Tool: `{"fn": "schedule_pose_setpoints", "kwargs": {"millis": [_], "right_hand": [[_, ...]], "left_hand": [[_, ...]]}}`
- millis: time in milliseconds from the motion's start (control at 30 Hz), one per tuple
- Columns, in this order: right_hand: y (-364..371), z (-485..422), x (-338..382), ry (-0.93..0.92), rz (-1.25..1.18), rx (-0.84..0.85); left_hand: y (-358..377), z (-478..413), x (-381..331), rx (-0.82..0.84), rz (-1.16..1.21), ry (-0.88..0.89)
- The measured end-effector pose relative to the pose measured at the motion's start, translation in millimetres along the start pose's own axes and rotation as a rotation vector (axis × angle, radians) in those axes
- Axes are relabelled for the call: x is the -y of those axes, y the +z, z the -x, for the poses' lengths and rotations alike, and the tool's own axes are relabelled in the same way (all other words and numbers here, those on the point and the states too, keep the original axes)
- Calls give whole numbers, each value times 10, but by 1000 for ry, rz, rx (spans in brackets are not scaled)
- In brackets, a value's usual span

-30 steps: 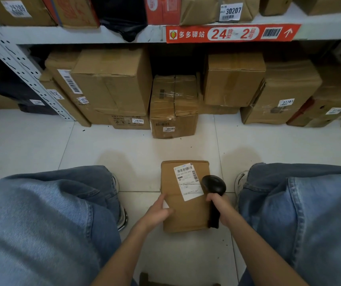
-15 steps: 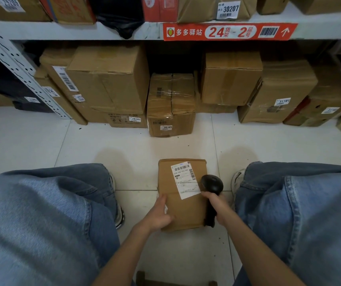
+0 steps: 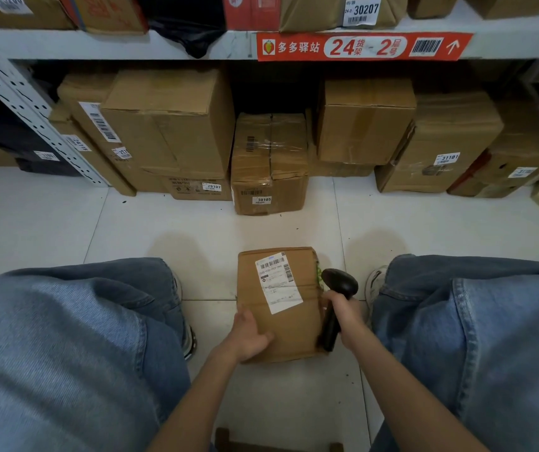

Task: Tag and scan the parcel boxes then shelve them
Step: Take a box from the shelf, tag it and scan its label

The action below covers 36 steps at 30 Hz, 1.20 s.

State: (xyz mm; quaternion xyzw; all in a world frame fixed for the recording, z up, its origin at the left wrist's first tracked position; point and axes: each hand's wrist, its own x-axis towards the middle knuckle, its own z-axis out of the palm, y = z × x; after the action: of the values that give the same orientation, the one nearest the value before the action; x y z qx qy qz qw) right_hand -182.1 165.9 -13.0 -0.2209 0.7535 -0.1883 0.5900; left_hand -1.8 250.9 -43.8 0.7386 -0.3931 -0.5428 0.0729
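Box [image 3: 279, 305] flat on floor [image 3: 66, 223] between knees, white label [image 3: 278, 283] facing up. Left hand [image 3: 248, 337] grips box's near-left corner, thumb on top. Right hand [image 3: 343, 316] wrapped round scanner [image 3: 335, 305], pressed against box's right edge. Shelf [image 3: 98, 44] beyond, stacked cartons [image 3: 170, 125] beneath.

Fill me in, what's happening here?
A person faces a shelf, a cardboard parcel box on the floor between their feet. The left hand holds its near left corner; the right hand grips a black barcode scanner at the box's right edge. The shipping label faces up. Under the shelf sit tagged boxes.
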Motion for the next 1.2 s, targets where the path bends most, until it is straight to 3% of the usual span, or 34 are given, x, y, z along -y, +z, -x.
{"fn": "schedule_pose_setpoints", "kwargs": {"millis": [300, 467, 733, 900, 1200], "right_hand": [[-74, -64, -13, 127, -177, 136], [-56, -100, -83, 75, -23, 81], [160, -76, -153, 45, 137, 270], [150, -144, -194, 68, 108, 321], [87, -168, -305, 144, 11, 300]], "left_hand": [[-28, -24, 96, -97, 112, -47], [-225, -146, 208, -84, 156, -148], [-328, -230, 250, -86, 231, -192], [-324, -242, 227, -90, 260, -251], [-358, -172, 113, -108, 309, -186]]}}
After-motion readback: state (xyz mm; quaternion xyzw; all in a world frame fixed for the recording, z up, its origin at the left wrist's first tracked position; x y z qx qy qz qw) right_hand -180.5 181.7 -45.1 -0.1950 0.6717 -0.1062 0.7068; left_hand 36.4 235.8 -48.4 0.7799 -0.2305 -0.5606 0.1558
